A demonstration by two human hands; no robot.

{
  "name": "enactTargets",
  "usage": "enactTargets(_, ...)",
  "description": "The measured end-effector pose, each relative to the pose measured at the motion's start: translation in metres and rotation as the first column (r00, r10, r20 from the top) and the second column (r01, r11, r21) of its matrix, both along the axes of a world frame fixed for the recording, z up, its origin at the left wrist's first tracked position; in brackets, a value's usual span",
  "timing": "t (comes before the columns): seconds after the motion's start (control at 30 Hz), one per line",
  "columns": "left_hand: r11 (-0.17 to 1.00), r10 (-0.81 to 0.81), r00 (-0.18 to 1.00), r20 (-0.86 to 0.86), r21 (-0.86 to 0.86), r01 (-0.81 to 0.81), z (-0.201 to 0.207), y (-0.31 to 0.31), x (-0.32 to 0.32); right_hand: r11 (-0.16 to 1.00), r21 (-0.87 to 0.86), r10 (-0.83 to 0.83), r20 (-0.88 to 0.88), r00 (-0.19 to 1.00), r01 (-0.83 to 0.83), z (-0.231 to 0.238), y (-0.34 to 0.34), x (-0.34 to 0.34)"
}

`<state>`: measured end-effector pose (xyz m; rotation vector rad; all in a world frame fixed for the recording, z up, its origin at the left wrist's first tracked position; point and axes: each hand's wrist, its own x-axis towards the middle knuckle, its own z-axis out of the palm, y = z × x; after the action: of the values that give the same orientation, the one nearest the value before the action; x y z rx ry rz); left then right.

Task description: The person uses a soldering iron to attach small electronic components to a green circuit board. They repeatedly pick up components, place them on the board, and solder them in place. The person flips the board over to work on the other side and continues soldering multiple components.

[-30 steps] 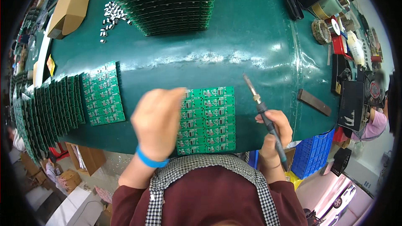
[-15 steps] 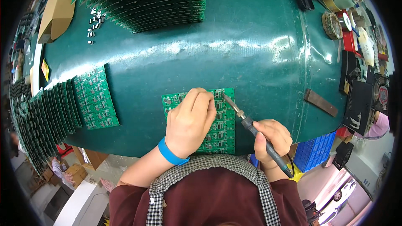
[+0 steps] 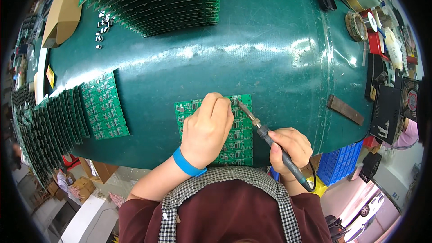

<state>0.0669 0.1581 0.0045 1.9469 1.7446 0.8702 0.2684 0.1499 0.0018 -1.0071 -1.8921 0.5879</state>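
A green circuit board panel (image 3: 240, 145) lies flat on the green work mat in front of me, partly covered by my left hand (image 3: 206, 130). That hand is closed, its fingers pinched together over the panel's upper part; whatever they grip is hidden. My right hand (image 3: 293, 149) is wrapped round the handle of a soldering iron (image 3: 263, 130). The iron slants up to the left, and its tip is at the panel's top row, close to my left fingertips. Whether the tip touches a joint is too small to tell.
Stacked circuit board panels stand at the far side (image 3: 175, 6) and at the left (image 3: 54, 126). One more panel (image 3: 106, 108) lies beside the left stack. Small black-and-white parts (image 3: 103, 24) lie near a cardboard box (image 3: 63, 13). A dark bar (image 3: 345, 110) rests at right.
The soldering iron's tip has shifted slightly left along the panel's top row, with my right hand following. My left hand stays pinched and has moved slightly right.
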Motion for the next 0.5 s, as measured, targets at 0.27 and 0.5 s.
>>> enactTargets(0.27,0.998,-0.065,0.998,0.007,-0.024,0.065,-0.002,0.000,-0.002,1.000,0.004,-0.003,-0.003,1.000,0.003,0.001,-0.009,-0.003)
enactTargets(0.5,0.997,-0.067,0.996,-0.062,-0.051,0.064,0.006,-0.006,-0.005,0.994,-0.074,-0.080,-0.053,0.995,0.076,0.011,-0.013,0.000)
